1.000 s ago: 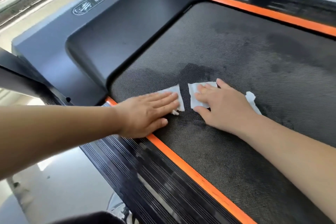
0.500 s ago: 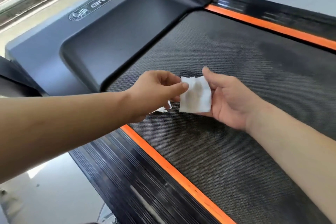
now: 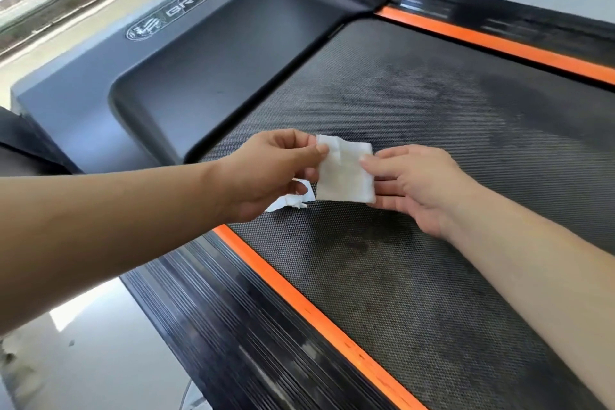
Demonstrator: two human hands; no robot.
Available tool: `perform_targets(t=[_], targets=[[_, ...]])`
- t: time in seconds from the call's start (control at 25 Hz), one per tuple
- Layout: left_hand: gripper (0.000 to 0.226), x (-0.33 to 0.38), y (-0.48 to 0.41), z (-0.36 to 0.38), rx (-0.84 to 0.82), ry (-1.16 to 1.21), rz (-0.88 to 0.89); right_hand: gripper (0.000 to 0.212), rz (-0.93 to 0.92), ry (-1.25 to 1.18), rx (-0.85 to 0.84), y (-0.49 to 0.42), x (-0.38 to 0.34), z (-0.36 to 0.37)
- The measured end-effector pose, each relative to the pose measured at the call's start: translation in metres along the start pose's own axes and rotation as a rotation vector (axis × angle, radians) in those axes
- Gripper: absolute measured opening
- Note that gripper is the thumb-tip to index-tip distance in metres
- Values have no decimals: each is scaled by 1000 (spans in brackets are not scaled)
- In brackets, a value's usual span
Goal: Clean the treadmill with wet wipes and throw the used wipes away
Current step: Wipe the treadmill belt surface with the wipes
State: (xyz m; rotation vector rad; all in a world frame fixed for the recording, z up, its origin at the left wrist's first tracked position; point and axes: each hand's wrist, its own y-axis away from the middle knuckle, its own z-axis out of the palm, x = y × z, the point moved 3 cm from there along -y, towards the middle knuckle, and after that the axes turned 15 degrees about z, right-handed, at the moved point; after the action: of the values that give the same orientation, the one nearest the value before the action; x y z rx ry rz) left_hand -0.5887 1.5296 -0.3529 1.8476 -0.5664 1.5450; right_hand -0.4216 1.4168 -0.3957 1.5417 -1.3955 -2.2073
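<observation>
A folded white wet wipe (image 3: 344,171) hangs just above the treadmill belt (image 3: 432,150). My left hand (image 3: 276,173) pinches its upper left corner between thumb and fingers. My right hand (image 3: 419,183) holds its right edge, thumb on top and fingers underneath. A second, crumpled wipe (image 3: 293,201) shows below my left hand; I cannot tell whether that hand holds it or it lies on the belt. The belt is dark mesh with damp, darker patches.
The grey motor cover (image 3: 206,53) with a logo lies beyond the belt. Orange strips (image 3: 299,303) and ribbed black side rails (image 3: 213,319) border the belt on both sides. Pale floor (image 3: 83,359) lies to the left, a window at top left.
A second ago both hands pressed flat on separate wipes on the belt. They have since lifted, and now both hold one folded wipe between them above the belt.
</observation>
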Motion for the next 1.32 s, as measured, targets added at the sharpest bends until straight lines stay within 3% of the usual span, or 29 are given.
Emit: perform_targets(t=[0.08,0.2,0.24,0.56,0.92,0.96,1.16,1.32], targets=[[7,2,-1,3,-44,33,-4,31,-132,133,128,4,-6,2],[17,6,-1,8,-101,53,-9,39,-106,47,-244,19,-10,23],[18,7,-1,9,-108,52,-9,37,-100,31,-299,22,-11,26],[7,3,-6,-1,26,7,-13,12,-81,5,-122,9,-8,17],[8,-2,-20,-34,278,256,-127,31,96,-520,-163,-6,-1,-11],[16,-2,-20,-36,267,272,-153,32,90,-532,-155,-7,-2,-13],[35,-4,-13,-25,185,290,-277,33,44,-242,-74,-2,-7,-12],[47,-7,-16,-15,122,333,-324,17,88,-135,12,-2,-8,-9]])
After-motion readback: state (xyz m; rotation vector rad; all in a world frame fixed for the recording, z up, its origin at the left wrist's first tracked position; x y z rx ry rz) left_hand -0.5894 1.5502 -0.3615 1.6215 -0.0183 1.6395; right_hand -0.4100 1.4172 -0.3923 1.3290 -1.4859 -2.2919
